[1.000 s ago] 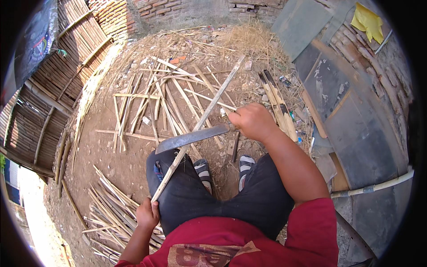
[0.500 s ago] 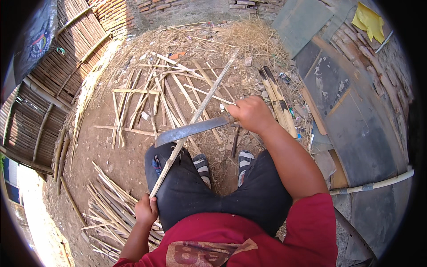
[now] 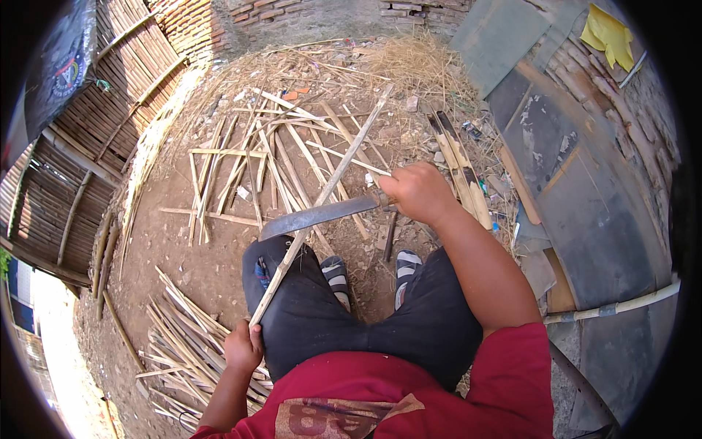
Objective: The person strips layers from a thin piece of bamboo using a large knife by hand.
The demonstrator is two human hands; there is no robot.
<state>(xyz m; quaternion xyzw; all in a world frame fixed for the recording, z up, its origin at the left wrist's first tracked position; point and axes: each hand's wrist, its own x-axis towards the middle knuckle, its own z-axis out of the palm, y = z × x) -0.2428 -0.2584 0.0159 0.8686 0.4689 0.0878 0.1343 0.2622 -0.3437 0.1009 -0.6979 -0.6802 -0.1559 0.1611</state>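
Note:
My left hand [image 3: 243,345] is closed round the near end of a long pale bamboo strip [image 3: 287,257]. The strip slants up and away to the right, passing over my left thigh. In my right hand [image 3: 415,189] is the handle of a machete [image 3: 322,216], gripped with the fingers wrapped round it. Its broad grey blade points left and lies across the strip above my left knee, the curved tip just past it. Whether the edge bites into the bamboo I cannot tell.
Several split strips [image 3: 278,157] lie scattered on the dirt ahead. A denser pile of strips [image 3: 186,344] is at my left. Two dark-skinned bamboo pieces [image 3: 462,172] lie to the right, beside leaning dark boards [image 3: 578,183]. A woven bamboo wall [image 3: 88,157] stands at left.
Both hands, the machete and the strip keep nearly the same pose. The whole view has shifted slightly, with everything a little lower and further right.

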